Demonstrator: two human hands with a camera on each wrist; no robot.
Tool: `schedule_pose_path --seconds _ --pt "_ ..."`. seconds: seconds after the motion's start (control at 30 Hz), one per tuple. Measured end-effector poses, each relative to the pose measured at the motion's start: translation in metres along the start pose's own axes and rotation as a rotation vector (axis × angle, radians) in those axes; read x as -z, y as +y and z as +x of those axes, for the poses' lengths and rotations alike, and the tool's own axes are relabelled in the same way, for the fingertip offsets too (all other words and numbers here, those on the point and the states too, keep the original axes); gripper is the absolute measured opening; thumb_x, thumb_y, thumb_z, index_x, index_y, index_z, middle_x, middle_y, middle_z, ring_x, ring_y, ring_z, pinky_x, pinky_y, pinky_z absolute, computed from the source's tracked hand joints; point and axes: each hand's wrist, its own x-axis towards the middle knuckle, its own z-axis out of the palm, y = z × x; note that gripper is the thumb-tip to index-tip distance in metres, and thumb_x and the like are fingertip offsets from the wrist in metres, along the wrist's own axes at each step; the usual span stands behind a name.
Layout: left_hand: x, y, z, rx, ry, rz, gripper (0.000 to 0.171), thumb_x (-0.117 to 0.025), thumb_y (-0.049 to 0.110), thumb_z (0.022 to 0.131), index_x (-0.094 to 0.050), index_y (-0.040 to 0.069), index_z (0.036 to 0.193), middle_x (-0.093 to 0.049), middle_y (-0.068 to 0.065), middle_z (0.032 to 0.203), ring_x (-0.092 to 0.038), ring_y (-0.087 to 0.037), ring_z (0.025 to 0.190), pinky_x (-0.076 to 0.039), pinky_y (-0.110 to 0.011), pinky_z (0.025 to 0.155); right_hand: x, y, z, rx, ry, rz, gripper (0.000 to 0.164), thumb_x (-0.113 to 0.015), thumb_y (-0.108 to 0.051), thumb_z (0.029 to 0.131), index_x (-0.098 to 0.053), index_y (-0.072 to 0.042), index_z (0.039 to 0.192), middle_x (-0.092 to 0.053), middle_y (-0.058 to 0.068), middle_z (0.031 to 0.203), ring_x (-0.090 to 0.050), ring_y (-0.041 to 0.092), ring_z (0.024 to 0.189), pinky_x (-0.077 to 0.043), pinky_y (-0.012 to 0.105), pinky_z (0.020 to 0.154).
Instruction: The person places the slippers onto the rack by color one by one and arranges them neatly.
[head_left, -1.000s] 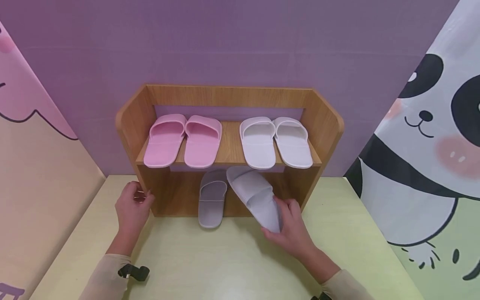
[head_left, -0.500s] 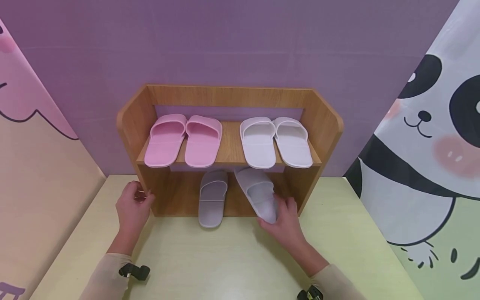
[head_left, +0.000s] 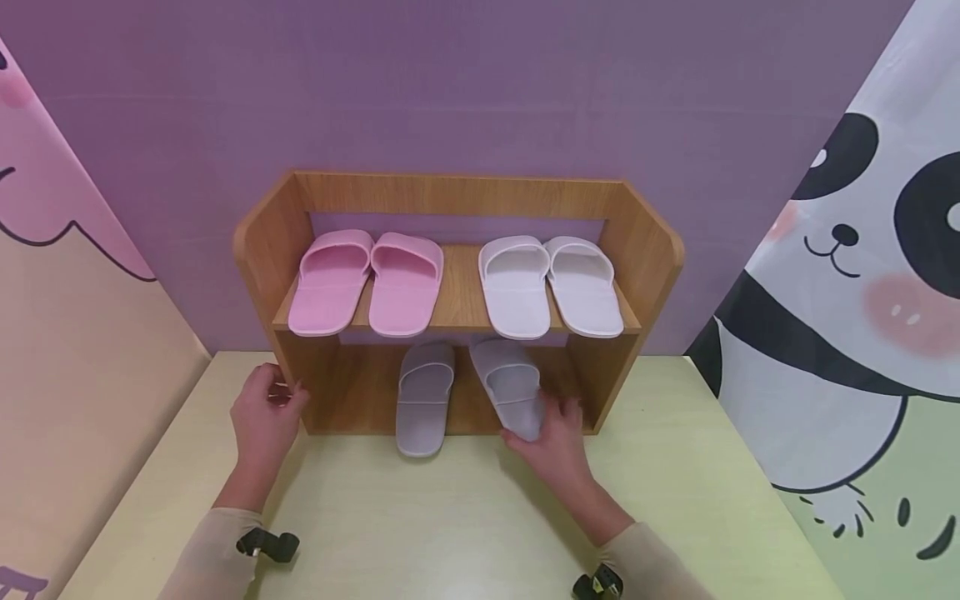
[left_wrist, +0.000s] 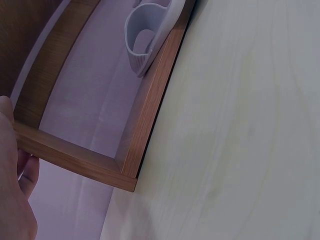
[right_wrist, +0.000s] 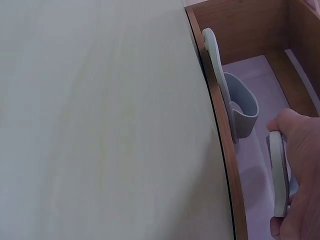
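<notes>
My right hand [head_left: 555, 446] grips the heel end of a grey slipper [head_left: 513, 383], thumb on one side and fingers on the other. Its toe points into the lower level of a wooden shoe rack [head_left: 461, 193]. In the right wrist view, that slipper [right_wrist: 278, 175] appears edge-on in my hand, apart from the lower board. Left of it, another grey slipper [head_left: 422, 421] rests on the lower shelf, heel over the front edge. My left hand [head_left: 266, 421] holds the rack's left side panel [left_wrist: 75, 157], with thumb and fingers on opposite faces in the left wrist view.
On the top shelf sit a pair of pink slippers [head_left: 405, 287] at left and white slippers [head_left: 516, 292] at right. The rack stands on a pale table [head_left: 420, 525] against a purple wall [head_left: 465, 92]. A panda picture [head_left: 847, 333] covers the right wall.
My right hand has moved the grey slipper left and deeper into the lower level, turning it straighter. My left hand stays at the rack's side.
</notes>
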Motion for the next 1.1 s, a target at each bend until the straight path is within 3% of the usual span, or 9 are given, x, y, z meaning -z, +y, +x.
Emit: schedule_pose_path --seconds 0.07,0.17,0.33,0.53,0.67,0.9,1.0,1.1 --pt "0.000 0.001 0.000 0.009 -0.005 0.000 0.018 -0.076 0.005 0.097 -0.064 0.003 0.111 -0.069 -0.012 0.107 -0.073 -0.034 0.097 -0.046 -0.008 0.077 -0.011 0.009 -0.001 0.019 0.034 -0.041 0.083 -0.095 -0.049 0.075 -0.065 0.001 0.134 -0.055 0.023 0.112 -0.052 0.044 0.100 -0.049 0.062 0.070" --pt "0.000 0.000 -0.001 0.016 -0.011 -0.002 0.019 -0.077 0.004 0.097 -0.064 0.003 0.111 -0.069 -0.012 0.107 -0.073 -0.034 0.098 -0.045 -0.007 0.077 -0.014 0.004 0.001 0.009 0.040 -0.053 0.083 -0.095 -0.048 0.073 -0.065 0.003 0.131 -0.055 0.025 0.111 -0.053 0.046 0.098 -0.049 0.064 0.069" --pt "0.000 -0.002 -0.002 0.026 -0.004 -0.010 0.019 -0.078 0.003 0.096 -0.064 0.003 0.108 -0.069 -0.012 0.105 -0.074 -0.034 0.097 -0.042 -0.003 0.075 -0.005 -0.028 0.009 -0.105 -0.072 -0.056 0.083 -0.097 -0.035 0.072 -0.063 0.011 0.133 -0.056 0.036 0.121 -0.054 0.056 0.109 -0.054 0.069 0.082" --pt "0.001 -0.003 -0.001 0.026 0.000 -0.003 0.018 -0.078 0.004 0.097 -0.064 0.004 0.109 -0.069 -0.012 0.106 -0.073 -0.033 0.098 -0.041 -0.003 0.076 -0.012 -0.040 0.017 -0.213 -0.153 -0.090 0.087 -0.098 -0.034 0.074 -0.061 0.012 0.139 -0.052 0.037 0.133 -0.051 0.054 0.123 -0.056 0.066 0.094" --pt "0.000 -0.003 -0.001 0.021 0.000 -0.004 0.019 -0.078 0.004 0.097 -0.064 0.004 0.109 -0.069 -0.011 0.106 -0.073 -0.033 0.097 -0.041 -0.003 0.076 -0.019 -0.044 0.017 -0.201 -0.139 -0.085 0.087 -0.098 -0.033 0.073 -0.062 0.015 0.136 -0.052 0.038 0.129 -0.052 0.054 0.119 -0.058 0.066 0.089" --pt "-0.001 -0.003 0.000 0.025 -0.012 -0.003 0.021 -0.079 0.003 0.096 -0.064 0.004 0.111 -0.069 -0.012 0.108 -0.074 -0.034 0.099 -0.046 -0.008 0.077 -0.031 -0.043 0.012 -0.083 -0.016 -0.121 0.079 -0.098 -0.035 0.068 -0.064 0.016 0.118 -0.053 0.035 0.110 -0.053 0.054 0.102 -0.055 0.065 0.077" --pt "-0.001 -0.003 0.000 0.026 -0.013 -0.005 0.021 -0.079 0.003 0.096 -0.064 0.004 0.112 -0.069 -0.012 0.108 -0.073 -0.034 0.099 -0.045 -0.008 0.077 -0.033 -0.042 0.011 -0.097 -0.036 -0.136 0.078 -0.100 -0.035 0.068 -0.066 0.017 0.116 -0.053 0.035 0.108 -0.054 0.055 0.101 -0.054 0.064 0.079" --pt "-0.001 -0.003 0.000 0.019 -0.004 -0.010 0.020 -0.079 0.003 0.097 -0.064 0.003 0.111 -0.069 -0.013 0.107 -0.074 -0.034 0.098 -0.043 -0.004 0.076 -0.029 -0.045 0.011 -0.134 -0.114 -0.140 0.082 -0.102 -0.034 0.067 -0.066 0.018 0.119 -0.054 0.037 0.113 -0.054 0.056 0.106 -0.056 0.065 0.084"
